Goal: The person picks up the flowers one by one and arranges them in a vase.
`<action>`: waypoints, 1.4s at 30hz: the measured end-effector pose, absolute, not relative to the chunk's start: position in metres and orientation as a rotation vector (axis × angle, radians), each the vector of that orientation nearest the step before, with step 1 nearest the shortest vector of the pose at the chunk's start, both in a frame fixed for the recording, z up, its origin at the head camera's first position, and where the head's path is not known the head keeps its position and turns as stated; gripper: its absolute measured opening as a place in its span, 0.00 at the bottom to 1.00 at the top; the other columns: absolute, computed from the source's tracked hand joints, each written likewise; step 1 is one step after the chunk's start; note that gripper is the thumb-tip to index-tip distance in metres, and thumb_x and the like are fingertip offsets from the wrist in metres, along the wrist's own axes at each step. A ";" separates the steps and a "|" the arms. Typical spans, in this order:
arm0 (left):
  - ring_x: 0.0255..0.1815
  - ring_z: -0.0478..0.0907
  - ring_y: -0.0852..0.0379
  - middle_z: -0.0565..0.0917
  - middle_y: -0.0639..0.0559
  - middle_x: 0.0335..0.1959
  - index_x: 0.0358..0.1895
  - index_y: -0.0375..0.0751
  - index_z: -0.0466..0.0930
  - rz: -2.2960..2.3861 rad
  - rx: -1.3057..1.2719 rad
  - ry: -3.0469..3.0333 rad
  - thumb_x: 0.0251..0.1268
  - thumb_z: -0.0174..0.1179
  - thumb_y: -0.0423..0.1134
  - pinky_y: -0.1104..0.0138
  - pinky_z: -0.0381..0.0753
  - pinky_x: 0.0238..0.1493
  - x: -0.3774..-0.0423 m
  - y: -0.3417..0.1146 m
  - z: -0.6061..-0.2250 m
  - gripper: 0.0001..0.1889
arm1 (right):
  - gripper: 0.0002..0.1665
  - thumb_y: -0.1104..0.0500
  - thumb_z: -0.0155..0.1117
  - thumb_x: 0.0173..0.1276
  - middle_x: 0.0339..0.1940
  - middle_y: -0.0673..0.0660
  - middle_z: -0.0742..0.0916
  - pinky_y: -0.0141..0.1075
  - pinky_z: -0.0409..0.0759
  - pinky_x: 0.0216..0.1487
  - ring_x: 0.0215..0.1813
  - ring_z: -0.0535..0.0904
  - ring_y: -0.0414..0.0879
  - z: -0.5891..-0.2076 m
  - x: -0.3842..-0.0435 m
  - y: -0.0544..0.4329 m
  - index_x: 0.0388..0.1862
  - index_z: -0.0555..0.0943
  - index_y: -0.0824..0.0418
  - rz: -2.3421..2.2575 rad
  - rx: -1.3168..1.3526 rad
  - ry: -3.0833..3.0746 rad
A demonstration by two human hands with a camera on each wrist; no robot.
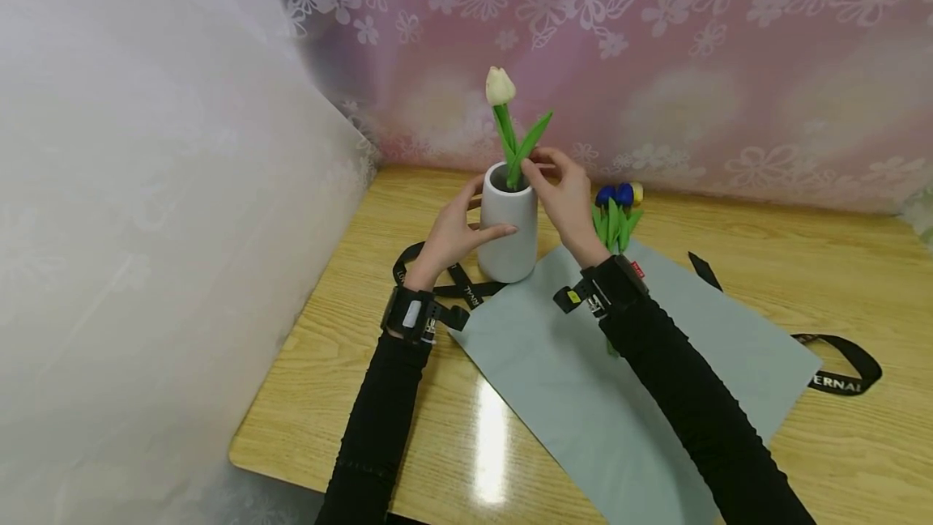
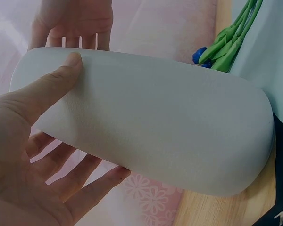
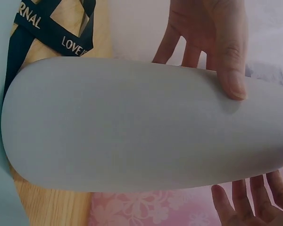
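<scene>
A white vase [image 1: 509, 233] stands at the table's far side with an artificial white tulip [image 1: 500, 87] upright in it, green leaves above the rim. My left hand [image 1: 455, 233] grips the vase from the left, thumb across its front and fingers round the back; the left wrist view shows this thumb [image 2: 61, 77] flat on the wall. At the rim's right side my right hand [image 1: 564, 193] pinches the tulip's low leaf between thumb and forefinger. Its other fingers [image 3: 245, 202] extend behind the vase in the right wrist view.
Blue and yellow tulips [image 1: 615, 213] lie right of the vase on grey-green wrapping paper [image 1: 583, 395]. A black lettered ribbon [image 1: 462, 286] runs behind the vase's base, and another loop [image 1: 849, 371] shows at right. A pink floral curtain [image 1: 656, 79] hangs behind the wooden table [image 1: 328, 379].
</scene>
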State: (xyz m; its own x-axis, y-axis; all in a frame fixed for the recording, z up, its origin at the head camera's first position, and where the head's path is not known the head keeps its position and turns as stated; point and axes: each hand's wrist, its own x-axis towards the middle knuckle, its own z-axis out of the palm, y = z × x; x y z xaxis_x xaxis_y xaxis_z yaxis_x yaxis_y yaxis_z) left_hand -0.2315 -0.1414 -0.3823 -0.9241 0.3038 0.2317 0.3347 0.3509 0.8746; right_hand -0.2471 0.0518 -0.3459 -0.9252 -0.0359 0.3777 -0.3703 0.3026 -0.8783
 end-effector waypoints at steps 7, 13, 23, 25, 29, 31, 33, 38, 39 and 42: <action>0.72 0.69 0.44 0.67 0.50 0.75 0.79 0.57 0.58 -1.673 -0.597 -2.562 0.60 0.74 0.48 0.50 0.82 0.61 -0.231 -0.141 -0.382 0.46 | 0.24 0.52 0.62 0.77 0.62 0.64 0.82 0.50 0.81 0.58 0.63 0.79 0.57 -0.339 -0.249 0.056 0.64 0.78 0.64 1.732 0.331 -2.381; 0.72 0.69 0.42 0.67 0.48 0.75 0.79 0.55 0.59 -1.701 -0.604 -2.540 0.60 0.75 0.48 0.46 0.81 0.61 -0.231 -0.140 -0.383 0.45 | 0.27 0.48 0.62 0.77 0.64 0.60 0.81 0.47 0.81 0.61 0.63 0.78 0.54 -0.333 -0.244 0.065 0.69 0.76 0.59 1.753 0.367 -2.342; 0.72 0.69 0.46 0.67 0.49 0.75 0.79 0.56 0.59 -1.669 -0.596 -2.565 0.60 0.74 0.49 0.54 0.82 0.61 -0.231 -0.141 -0.383 0.46 | 0.20 0.56 0.62 0.77 0.54 0.54 0.83 0.31 0.82 0.55 0.53 0.79 0.48 -0.310 -0.231 0.093 0.63 0.80 0.62 1.800 0.440 -2.022; 0.72 0.69 0.45 0.67 0.49 0.75 0.79 0.56 0.59 -1.669 -0.601 -2.562 0.60 0.74 0.49 0.54 0.82 0.60 -0.231 -0.141 -0.383 0.45 | 0.19 0.57 0.62 0.76 0.54 0.53 0.83 0.32 0.83 0.54 0.52 0.79 0.49 -0.306 -0.228 0.100 0.62 0.81 0.61 1.793 0.456 -1.996; 0.72 0.69 0.45 0.67 0.49 0.75 0.79 0.56 0.58 -1.664 -0.602 -2.566 0.61 0.74 0.49 0.52 0.82 0.61 -0.231 -0.141 -0.382 0.45 | 0.19 0.61 0.60 0.77 0.55 0.56 0.82 0.33 0.83 0.54 0.51 0.79 0.51 -0.298 -0.211 0.110 0.63 0.79 0.64 1.730 0.469 -2.019; 0.72 0.68 0.45 0.67 0.49 0.75 0.79 0.56 0.58 -1.664 -0.596 -2.572 0.61 0.74 0.49 0.52 0.82 0.61 -0.231 -0.141 -0.382 0.45 | 0.19 0.62 0.60 0.77 0.54 0.56 0.82 0.34 0.83 0.52 0.49 0.80 0.52 -0.301 -0.209 0.117 0.64 0.79 0.65 1.686 0.470 -2.046; 0.73 0.68 0.45 0.67 0.49 0.75 0.79 0.56 0.58 -1.661 -0.591 -2.577 0.61 0.74 0.48 0.52 0.82 0.61 -0.231 -0.141 -0.382 0.45 | 0.19 0.62 0.61 0.76 0.53 0.57 0.82 0.35 0.85 0.49 0.47 0.81 0.52 -0.309 -0.213 0.126 0.64 0.79 0.64 1.740 0.485 -2.032; 0.72 0.68 0.44 0.67 0.49 0.75 0.79 0.56 0.58 -1.665 -0.598 -2.570 0.61 0.74 0.48 0.51 0.82 0.62 -0.232 -0.141 -0.382 0.45 | 0.22 0.56 0.67 0.73 0.57 0.56 0.83 0.40 0.87 0.41 0.45 0.83 0.50 -0.415 -0.303 0.191 0.65 0.80 0.54 1.755 0.560 -2.024; 0.72 0.68 0.44 0.67 0.49 0.75 0.79 0.56 0.58 -1.670 -0.598 -2.570 0.61 0.74 0.48 0.51 0.82 0.62 -0.232 -0.141 -0.382 0.45 | 0.23 0.55 0.67 0.73 0.57 0.55 0.83 0.40 0.87 0.39 0.44 0.84 0.49 -0.433 -0.315 0.201 0.65 0.80 0.53 1.743 0.547 -2.050; 0.73 0.68 0.45 0.67 0.49 0.75 0.79 0.57 0.58 -1.686 -0.589 -2.573 0.61 0.74 0.48 0.52 0.82 0.62 -0.231 -0.141 -0.382 0.46 | 0.23 0.53 0.68 0.72 0.55 0.55 0.85 0.39 0.87 0.35 0.41 0.85 0.48 -0.447 -0.313 0.206 0.64 0.81 0.52 1.640 0.442 -2.210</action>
